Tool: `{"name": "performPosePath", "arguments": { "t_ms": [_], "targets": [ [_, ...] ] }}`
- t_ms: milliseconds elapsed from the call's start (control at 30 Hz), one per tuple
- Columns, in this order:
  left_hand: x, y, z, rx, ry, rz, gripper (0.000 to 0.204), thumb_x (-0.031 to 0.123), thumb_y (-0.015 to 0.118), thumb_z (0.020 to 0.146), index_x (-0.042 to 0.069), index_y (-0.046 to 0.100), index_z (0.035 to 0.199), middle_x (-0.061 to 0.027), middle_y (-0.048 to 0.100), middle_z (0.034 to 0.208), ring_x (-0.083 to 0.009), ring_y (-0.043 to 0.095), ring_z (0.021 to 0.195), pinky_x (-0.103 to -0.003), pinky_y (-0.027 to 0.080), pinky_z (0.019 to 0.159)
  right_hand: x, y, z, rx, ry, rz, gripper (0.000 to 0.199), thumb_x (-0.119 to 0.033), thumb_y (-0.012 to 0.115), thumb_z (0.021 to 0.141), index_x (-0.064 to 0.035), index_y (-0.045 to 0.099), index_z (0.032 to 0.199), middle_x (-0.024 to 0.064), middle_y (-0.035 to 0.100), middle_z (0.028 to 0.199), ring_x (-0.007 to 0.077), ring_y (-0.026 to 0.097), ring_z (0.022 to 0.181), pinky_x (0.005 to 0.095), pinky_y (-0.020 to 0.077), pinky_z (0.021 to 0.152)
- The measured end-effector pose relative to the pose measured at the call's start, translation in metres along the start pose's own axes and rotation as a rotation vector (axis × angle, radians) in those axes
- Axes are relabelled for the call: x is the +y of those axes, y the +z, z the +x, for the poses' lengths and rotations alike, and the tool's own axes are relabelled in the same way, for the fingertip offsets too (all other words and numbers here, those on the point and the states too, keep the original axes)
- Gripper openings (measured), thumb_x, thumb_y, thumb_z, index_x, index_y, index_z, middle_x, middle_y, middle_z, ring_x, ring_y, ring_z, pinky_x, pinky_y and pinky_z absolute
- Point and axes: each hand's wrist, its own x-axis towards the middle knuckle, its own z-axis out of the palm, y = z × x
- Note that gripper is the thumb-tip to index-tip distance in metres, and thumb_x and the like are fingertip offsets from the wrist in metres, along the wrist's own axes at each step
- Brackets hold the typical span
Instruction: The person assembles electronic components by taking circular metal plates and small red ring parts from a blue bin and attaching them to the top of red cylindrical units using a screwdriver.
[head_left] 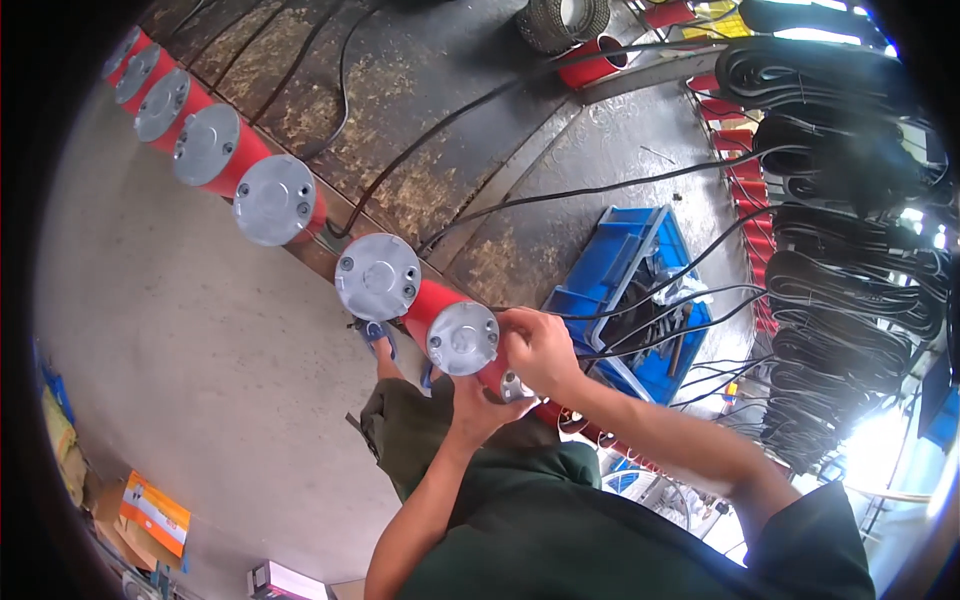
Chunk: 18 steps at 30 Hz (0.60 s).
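My left hand point(478, 412) is curled around a silver metal end cap point(514, 387) at the end of a red cylinder, its thumb stretched along the near side. Most of that cap is hidden by the hands. Just above it, my right hand point(540, 350) is closed, knuckles up, against the cylinder's right side; whatever its fingers hold cannot be seen. Directly beyond my hands is another red cylinder with a round silver cap point(462, 339) facing me. Farther left along the bench edge sits one more capped cylinder, its silver cap point(378, 277) showing dark screw holes.
Several capped red cylinders point(275, 200) line the bench edge to the far left. Black cables point(440, 128) cross the worn metal bench point(400, 60). A blue crate point(640, 235) with tools and parts stands right of my hands. Bundled black cables point(830, 250) hang at the right.
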Motion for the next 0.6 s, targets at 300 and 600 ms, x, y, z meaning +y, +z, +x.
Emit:
{"name": "performPosePath", "arguments": {
  "t_ms": [300,600],
  "targets": [
    [-0.017,-0.001,-0.001,0.15,-0.098,-0.135,0.104,0.019,0.092,0.075,0.005,0.036,0.162,-0.0109,0.044,0.159,-0.0235,0.047,0.145,-0.04,0.038,0.123,0.008,0.004,-0.005,0.232,-0.067,0.051,0.019,-0.023,0.067,0.09,-0.0076,0.076,0.096,0.0178,0.076,0.097,0.041,0.073,0.096,0.0501,0.0587,0.084],
    [0.026,0.017,-0.009,0.121,-0.144,-0.045,0.081,0.025,0.069,0.09,0.011,0.038,0.164,-0.0145,0.066,0.13,-0.0207,0.072,0.087,-0.03,0.06,0.065,0.278,-0.116,-0.093,0.842,0.545,-0.087,0.045,-0.039,0.07,0.099,0.0018,0.068,0.118,0.0234,0.075,0.113,0.0408,0.075,0.1,0.0468,0.0589,0.088]
  ]
}}
